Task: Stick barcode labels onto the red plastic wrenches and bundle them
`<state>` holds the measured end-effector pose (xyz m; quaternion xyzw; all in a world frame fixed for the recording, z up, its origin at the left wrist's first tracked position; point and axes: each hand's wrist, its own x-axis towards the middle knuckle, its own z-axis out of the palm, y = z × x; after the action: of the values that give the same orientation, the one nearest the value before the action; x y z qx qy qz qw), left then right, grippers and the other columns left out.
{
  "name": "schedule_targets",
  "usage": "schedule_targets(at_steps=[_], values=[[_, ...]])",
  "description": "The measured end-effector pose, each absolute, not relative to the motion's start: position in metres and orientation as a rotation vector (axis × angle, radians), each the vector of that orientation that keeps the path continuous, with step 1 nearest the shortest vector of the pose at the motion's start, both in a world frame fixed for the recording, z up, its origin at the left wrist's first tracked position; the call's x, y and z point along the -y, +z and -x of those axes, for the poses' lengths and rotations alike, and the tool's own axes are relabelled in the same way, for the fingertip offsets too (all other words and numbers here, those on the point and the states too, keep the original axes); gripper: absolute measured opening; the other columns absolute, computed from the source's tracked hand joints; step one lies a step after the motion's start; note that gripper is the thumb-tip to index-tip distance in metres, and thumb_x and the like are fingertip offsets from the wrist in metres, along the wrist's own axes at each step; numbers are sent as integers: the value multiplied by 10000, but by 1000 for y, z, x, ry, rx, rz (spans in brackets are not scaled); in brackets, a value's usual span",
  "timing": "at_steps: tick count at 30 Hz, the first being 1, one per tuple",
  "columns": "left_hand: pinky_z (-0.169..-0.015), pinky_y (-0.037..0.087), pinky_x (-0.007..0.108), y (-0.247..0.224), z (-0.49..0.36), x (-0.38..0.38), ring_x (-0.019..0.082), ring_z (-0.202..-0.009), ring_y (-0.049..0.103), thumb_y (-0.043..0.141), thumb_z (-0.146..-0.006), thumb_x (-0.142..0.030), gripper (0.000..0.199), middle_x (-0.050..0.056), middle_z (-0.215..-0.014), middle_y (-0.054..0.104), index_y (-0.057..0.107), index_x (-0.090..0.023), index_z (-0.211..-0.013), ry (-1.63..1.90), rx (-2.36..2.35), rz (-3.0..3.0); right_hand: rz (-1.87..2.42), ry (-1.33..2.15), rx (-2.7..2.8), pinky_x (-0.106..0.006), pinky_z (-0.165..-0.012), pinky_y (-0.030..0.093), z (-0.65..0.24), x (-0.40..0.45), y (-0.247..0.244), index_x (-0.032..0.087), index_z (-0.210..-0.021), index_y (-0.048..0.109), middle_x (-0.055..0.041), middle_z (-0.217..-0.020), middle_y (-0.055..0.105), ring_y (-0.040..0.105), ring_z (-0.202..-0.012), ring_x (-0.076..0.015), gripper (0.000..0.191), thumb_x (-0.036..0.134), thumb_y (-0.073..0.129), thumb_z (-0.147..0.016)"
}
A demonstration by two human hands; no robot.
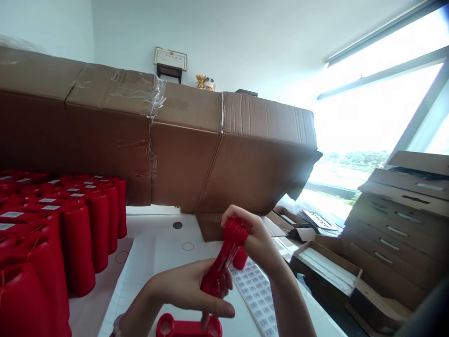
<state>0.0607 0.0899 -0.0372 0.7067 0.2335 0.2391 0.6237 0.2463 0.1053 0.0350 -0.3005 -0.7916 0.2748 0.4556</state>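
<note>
Red stringy bands stretch between my two hands above the white table. My right hand (252, 234), the higher one, has its fingers curled round the upper loops of the red bands (228, 250). Lower and to the left, my left hand (196, 290) grips the other end, with the thumb stretched toward the right. Below my left hand lies a red holder with round ends (182, 328). A small red cylinder (240, 259) stands just behind the bands, by a sheet of printed labels (256, 295).
Stacks of ribbed red pieces (77, 248) fill the left side. A long cardboard wall (182, 154) spans the back. At the right are an open box of white cards (328, 269) and piled cartons (396, 224). Two thin rings lie on the table.
</note>
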Motion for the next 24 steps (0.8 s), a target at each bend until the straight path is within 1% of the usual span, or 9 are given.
schedule_targets(at_steps=[2,5,8,12,15,17,18,21,24], values=[[-640,444,255,-30,-57,-85,108,-698,518,870,-723,-287,358,-43,-808,557,597,-193,-934,579,-569,-1649,740,543,1971,-276,-576,440,-251,-108,34,198,-787,633,-12,-771,608,553,-670,-160,167,61,563,-851],[-649,500,264,-24,-55,-79,130,-735,587,739,-828,-263,207,-30,-838,561,586,-193,-950,644,-631,-1658,717,478,1994,-282,-593,449,-255,-111,32,198,-760,643,-17,-803,610,561,-697,-163,193,36,573,-838],[-533,510,231,-22,-54,-75,140,-712,586,651,-881,-294,129,-35,-808,513,585,-203,-944,700,-725,-1675,669,433,2010,-288,-598,451,-256,-112,30,198,-750,652,-18,-803,608,560,-700,-163,205,27,583,-840],[-339,385,180,-17,-53,-72,123,-524,530,647,-892,-508,312,-47,-691,490,588,-203,-872,682,-832,-1705,596,389,2000,-293,-592,459,-252,-112,30,202,-753,658,-22,-809,608,565,-692,-162,223,33,564,-863],[-318,313,159,-13,-50,-71,97,-460,495,699,-834,-615,427,-43,-674,536,619,-200,-891,693,-869,-1709,556,367,1991,-296,-595,477,-252,-112,31,210,-772,665,-22,-818,617,581,-697,-166,211,36,580,-858],[-359,360,171,-10,-47,-70,95,-456,525,685,-842,-640,458,-39,-691,559,623,-197,-939,700,-815,-1688,537,353,1980,-299,-604,486,-253,-112,31,212,-778,664,-23,-826,618,591,-713,-170,207,38,586,-857],[-397,407,187,-9,-46,-69,99,-464,554,627,-879,-658,472,-30,-713,578,616,-192,-955,693,-766,-1669,529,337,1971,-301,-609,487,-254,-112,31,212,-772,660,-24,-828,616,591,-720,-171,210,39,581,-861],[-619,556,278,-6,-39,-67,138,-600,668,421,-1004,-618,480,21,-824,642,609,-176,-1001,656,-634,-1586,519,283,1939,-305,-613,469,-256,-113,31,208,-734,639,-26,-827,601,573,-722,-167,241,36,549,-876],[-791,573,330,-5,-32,-67,178,-776,709,508,-1011,-514,361,31,-869,654,623,-187,-1113,639,-602,-1530,534,276,1925,-302,-604,454,-257,-112,33,207,-716,633,-23,-821,589,556,-716,-162,250,28,537,-863]])
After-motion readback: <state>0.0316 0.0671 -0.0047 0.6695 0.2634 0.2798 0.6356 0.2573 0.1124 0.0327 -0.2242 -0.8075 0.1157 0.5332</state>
